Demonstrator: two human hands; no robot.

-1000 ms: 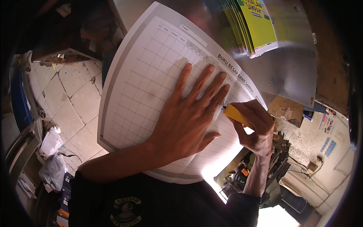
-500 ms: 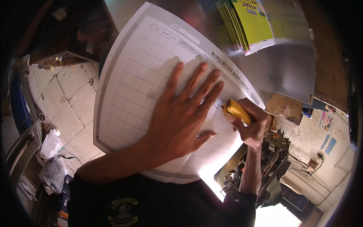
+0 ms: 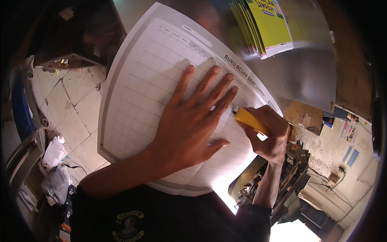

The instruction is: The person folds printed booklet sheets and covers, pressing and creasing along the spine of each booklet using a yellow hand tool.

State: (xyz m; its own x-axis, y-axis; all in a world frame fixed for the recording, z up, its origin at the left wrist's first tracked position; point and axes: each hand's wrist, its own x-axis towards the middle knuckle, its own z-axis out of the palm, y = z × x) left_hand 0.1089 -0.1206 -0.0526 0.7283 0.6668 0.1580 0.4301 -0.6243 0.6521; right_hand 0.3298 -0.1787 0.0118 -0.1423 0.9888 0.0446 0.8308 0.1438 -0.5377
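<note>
A large white printed sheet with a ruled grid and a grey border lies in front of me, turned at a slant; whether more sheets lie beneath it I cannot tell. Flat on its middle rests my left hand, fingers spread and thumb out to the right. My right hand, at the sheet's right side, is closed around a yellow hand tool with a dark tip. That tip points left, close to the left hand's fingers. My grip hides much of the tool, so its exact kind is unclear.
On the shiny metal table at the far side sits a stack of yellow-green booklets. Dark machinery stands at the right, beyond my forearm. A plastic bag and papers are at lower left, beside a tiled floor.
My right hand has rolled, turning the yellow tool so that its side shows more, with the tip slightly farther left. My left hand stays spread on the sheet, almost unmoved.
</note>
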